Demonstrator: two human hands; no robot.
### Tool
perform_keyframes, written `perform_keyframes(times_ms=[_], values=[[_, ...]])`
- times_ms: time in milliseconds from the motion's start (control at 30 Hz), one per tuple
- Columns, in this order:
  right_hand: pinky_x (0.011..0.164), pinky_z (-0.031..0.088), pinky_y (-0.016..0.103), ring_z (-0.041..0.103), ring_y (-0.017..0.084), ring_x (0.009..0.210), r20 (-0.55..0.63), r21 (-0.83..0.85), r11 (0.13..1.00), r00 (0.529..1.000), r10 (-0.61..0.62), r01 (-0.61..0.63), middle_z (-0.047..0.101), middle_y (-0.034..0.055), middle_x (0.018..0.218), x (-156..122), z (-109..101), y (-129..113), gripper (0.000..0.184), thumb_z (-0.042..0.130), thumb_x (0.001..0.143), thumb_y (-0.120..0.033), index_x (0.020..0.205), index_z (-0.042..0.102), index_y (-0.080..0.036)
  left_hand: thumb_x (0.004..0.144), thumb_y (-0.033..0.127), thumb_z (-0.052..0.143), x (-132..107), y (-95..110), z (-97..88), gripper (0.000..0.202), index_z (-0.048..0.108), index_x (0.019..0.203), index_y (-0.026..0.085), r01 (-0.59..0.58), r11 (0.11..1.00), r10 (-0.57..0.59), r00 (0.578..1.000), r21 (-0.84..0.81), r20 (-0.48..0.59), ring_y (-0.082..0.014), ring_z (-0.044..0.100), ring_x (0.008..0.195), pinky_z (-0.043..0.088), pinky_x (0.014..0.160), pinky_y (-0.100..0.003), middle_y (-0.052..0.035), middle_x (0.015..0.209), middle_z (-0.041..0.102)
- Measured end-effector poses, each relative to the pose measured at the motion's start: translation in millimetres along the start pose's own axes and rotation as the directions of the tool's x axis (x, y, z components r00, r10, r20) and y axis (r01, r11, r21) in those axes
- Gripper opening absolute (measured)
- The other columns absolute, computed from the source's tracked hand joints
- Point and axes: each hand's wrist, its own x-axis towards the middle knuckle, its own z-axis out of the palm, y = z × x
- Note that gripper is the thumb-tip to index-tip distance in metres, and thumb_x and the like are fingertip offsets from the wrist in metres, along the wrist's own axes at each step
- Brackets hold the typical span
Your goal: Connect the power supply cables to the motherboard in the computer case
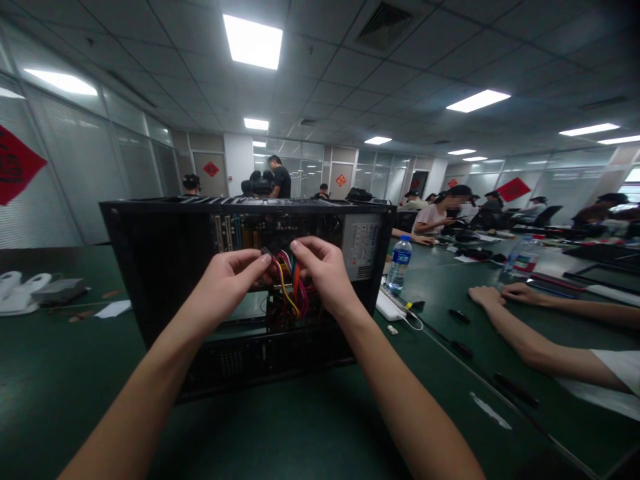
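A black computer case (245, 353) stands on the table before me with its side open. Inside its opening, multicoloured power cables (299, 290) hang in a loop. My left hand (231, 275) pinches a small dark cable connector (267, 252) between thumb and fingertips. Close by on the right, my right hand (324, 268) pinches the upper end of the cables; the exact spot under its fingertips is hidden. A silver power supply (361, 247) with a label sits in the case's right side. Expansion slots (227, 233) show behind my left hand.
To the right of the case stand a blue-capped water bottle (400, 262) and a white power strip (391, 305). Another person's forearms (535, 340) rest on the green table (440, 393) at right. White objects (23, 292) and a grey box (59, 291) lie at left.
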Motion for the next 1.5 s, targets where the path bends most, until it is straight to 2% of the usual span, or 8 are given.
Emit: perform_keyframes(times_ms=[300,567,1000,1200,1267,1367,1433,1500], values=[[0.045,0.04,0.021,0.049,0.008,0.05,0.032,0.009,1.0,0.999,0.0,0.0,0.062,-0.0024,0.064,-3.8,5.7,-4.7,0.035,0.077,0.072,-0.049,0.082,0.07,-0.017,0.077,0.052,0.072,-0.1,-1.7,-1.0,0.04,0.078,0.091,0.015,0.019,0.997,-0.022,0.999,-0.08,-0.037,-0.0242,0.071,0.084,0.059,0.081,-0.035,-0.0072,0.086,0.078],[0.056,0.047,0.023,0.056,0.01,0.059,-0.015,-0.017,0.997,0.997,-0.072,0.071,0.063,-0.0013,0.068,-3.8,10.1,-2.4,0.034,0.075,0.074,-0.049,0.082,0.068,-0.016,0.078,0.047,0.074,0.3,-3.9,3.0,0.033,0.08,0.092,0.017,-0.003,0.986,-0.009,0.997,-0.167,-0.076,-0.0241,0.073,0.086,0.06,0.084,-0.035,-0.0068,0.087,0.079],[0.056,0.046,0.022,0.057,0.01,0.063,-0.044,0.013,0.995,0.994,-0.097,0.098,0.065,-0.0005,0.075,-5.9,15.2,2.6,0.031,0.072,0.078,-0.047,0.084,0.068,-0.016,0.078,0.05,0.074,-0.4,-7.8,9.1,0.039,0.078,0.094,0.015,0.016,0.971,-0.034,0.997,-0.237,-0.071,-0.025,0.074,0.085,0.06,0.083,-0.036,-0.0079,0.085,0.078],[0.063,0.051,0.024,0.061,0.012,0.068,0.049,-0.183,0.963,0.981,-0.19,0.196,0.067,0.0002,0.077,-4.1,7.5,1.8,0.028,0.065,0.088,-0.045,0.089,0.069,-0.017,0.077,0.048,0.075,0.1,-9.5,8.8,0.034,0.078,0.087,0.015,-0.014,0.971,-0.018,0.991,-0.24,-0.131,-0.0228,0.073,0.078,0.059,0.079,-0.034,-0.0071,0.084,0.078],[0.074,0.055,0.028,0.065,0.015,0.082,0.067,-0.357,0.873,0.941,-0.332,0.333,0.069,0.0034,0.089,-2.7,0.5,-1.0,0.023,0.055,0.096,-0.037,0.096,0.069,-0.018,0.076,0.046,0.074,0.6,-9.9,8.9,0.033,0.077,0.085,0.015,-0.011,0.966,-0.03,0.988,-0.26,-0.153,-0.0222,0.072,0.075,0.059,0.076,-0.032,-0.0073,0.083,0.078],[0.096,0.053,0.035,0.06,0.019,0.112,0.161,-0.622,0.57,0.8,-0.579,0.537,0.064,0.01,0.121,-1.2,-9.3,-5.6,0.028,0.043,0.1,-0.02,0.118,0.064,-0.019,0.075,0.047,0.074,2.1,-11.7,7.6,0.034,0.077,0.082,0.014,0.001,0.956,-0.064,0.977,-0.292,-0.205,-0.0226,0.072,0.073,0.059,0.071,-0.032,-0.0083,0.081,0.077],[0.104,0.049,0.039,0.054,0.021,0.122,0.334,-0.696,0.338,0.702,-0.629,0.634,0.057,0.0107,0.134,-0.4,-13.3,-6.1,0.034,0.043,0.1,-0.015,0.128,0.06,-0.022,0.074,0.048,0.074,2.9,-12.8,6.5,0.035,0.077,0.082,0.014,0.002,0.956,-0.067,0.974,-0.292,-0.214,-0.0237,0.072,0.075,0.059,0.071,-0.033,-0.0085,0.081,0.077],[0.106,0.048,0.039,0.052,0.021,0.125,0.489,-0.686,0.177,0.627,-0.606,0.706,0.055,0.0096,0.137,0.5,-14.9,-3.4,0.035,0.044,0.099,-0.013,0.129,0.061,-0.024,0.072,0.049,0.076,3.5,-13.2,6.4,0.037,0.077,0.085,0.015,-0.007,0.967,-0.045,0.98,-0.255,-0.195,-0.025,0.073,0.079,0.06,0.075,-0.034,-0.0081,0.082,0.078]])
